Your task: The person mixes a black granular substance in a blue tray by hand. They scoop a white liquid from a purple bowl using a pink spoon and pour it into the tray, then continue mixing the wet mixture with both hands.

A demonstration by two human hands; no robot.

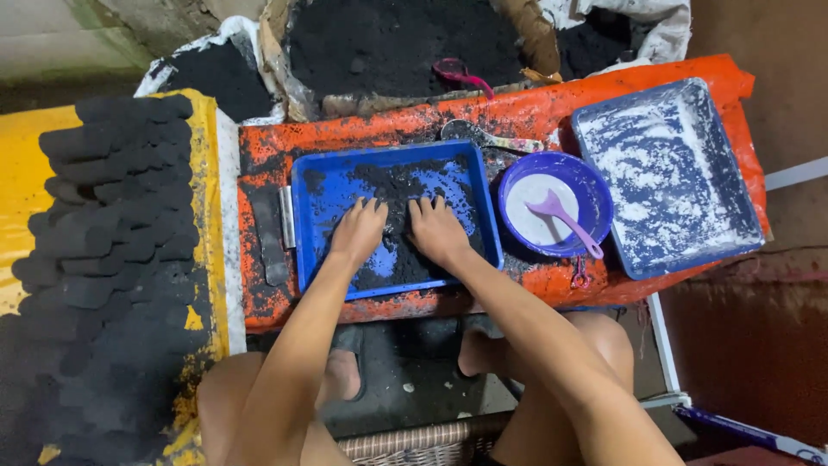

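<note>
A blue tray (pixel 313 224) on an orange-covered table holds a layer of black powder (pixel 398 181). My left hand (pixel 358 231) and my right hand (pixel 435 231) lie side by side in the tray, palms down, fingers pressing on a dark lump of the black stuff between them. Both hands are smeared with black dust. What is under the palms is hidden.
A purple bowl (pixel 595 194) with white powder and a purple spoon (pixel 565 220) stands right of the tray. Further right is a blue tray (pixel 673 173) dusted white. Black shaped blocks (pixel 112 198) lie in rows on a yellow sheet at left. Sacks of black powder (pixel 388 43) stand behind.
</note>
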